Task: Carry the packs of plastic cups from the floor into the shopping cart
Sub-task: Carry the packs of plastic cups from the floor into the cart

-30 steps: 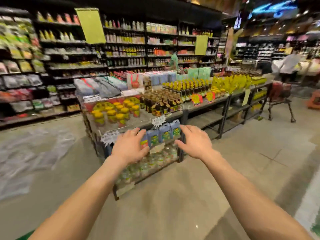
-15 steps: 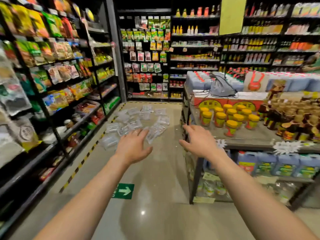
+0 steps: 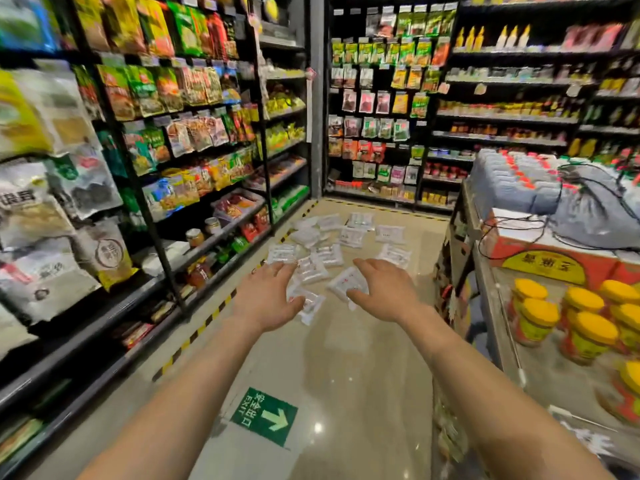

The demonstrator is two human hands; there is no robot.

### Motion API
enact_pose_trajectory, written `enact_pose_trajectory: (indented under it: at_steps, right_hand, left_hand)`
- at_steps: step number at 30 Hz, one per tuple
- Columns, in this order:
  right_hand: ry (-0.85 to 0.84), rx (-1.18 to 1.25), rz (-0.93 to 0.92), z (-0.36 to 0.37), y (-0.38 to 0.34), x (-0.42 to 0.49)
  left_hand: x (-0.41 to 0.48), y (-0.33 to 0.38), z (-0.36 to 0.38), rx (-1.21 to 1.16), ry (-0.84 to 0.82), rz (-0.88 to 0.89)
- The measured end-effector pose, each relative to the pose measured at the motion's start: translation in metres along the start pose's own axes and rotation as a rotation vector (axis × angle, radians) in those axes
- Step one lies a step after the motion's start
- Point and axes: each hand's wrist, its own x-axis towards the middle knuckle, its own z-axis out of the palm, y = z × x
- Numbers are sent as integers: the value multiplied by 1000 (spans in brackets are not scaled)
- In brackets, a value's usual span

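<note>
Item 1, your left hand (image 3: 268,299): empty, fingers spread, palm down, held out ahead of you at arm's length. It holds nothing.

Item 2, your right hand (image 3: 382,294): likewise empty and open, level with the left and well apart from it. Neither hand touches a pack; both only overlap the pile in the view.

Item 3, packs of plastic cups (image 3: 341,252): a dozen or so clear packs, scattered flat on the floor (image 3: 346,358) at the far end of the aisle, between the shelving (image 3: 145,188) on your left and the display table (image 3: 491,306) on your right. The nearest ones lie toward the striped yellow-and-black line at the floor's left edge.

Item 4, shopping cart: not in view.

Change noted: a second ago you faced the display table's long side, with the packs only a blur at the left edge. Half a second ago you had turned into the aisle and the pile sat small and distant. Now it is larger and nearer, directly beyond your fingertips, while the green exit sign (image 3: 265,415) on the floor has slid closer under your arms.

Meaning for the task: you are closing on the pile but have not reached it. By my reading, no pack is in hand yet, and the stoop and first grasp remain.
</note>
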Motion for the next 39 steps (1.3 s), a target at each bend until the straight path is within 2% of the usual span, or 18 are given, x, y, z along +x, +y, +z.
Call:
enact_pose_trajectory:
  at_steps: [7, 17, 26, 33, 39]
  right_hand:
    - [-27, -33, -34, 35, 57, 147]
    - [-84, -43, -50, 90, 132, 409]
    - [-122, -13, -117, 148, 197, 607]
    - [-213, -10, -314, 239, 250, 783]
    - [-338, -7, -515, 316, 256, 894]
  left_hand:
    - [146, -19, 59, -37, -31, -35]
    - [400, -84, 132, -72, -65, -82]
    - [576, -124, 202, -103, -98, -172]
    - [695, -137, 296, -127, -124, -434]
    - [749, -148, 369, -183, -201, -709]
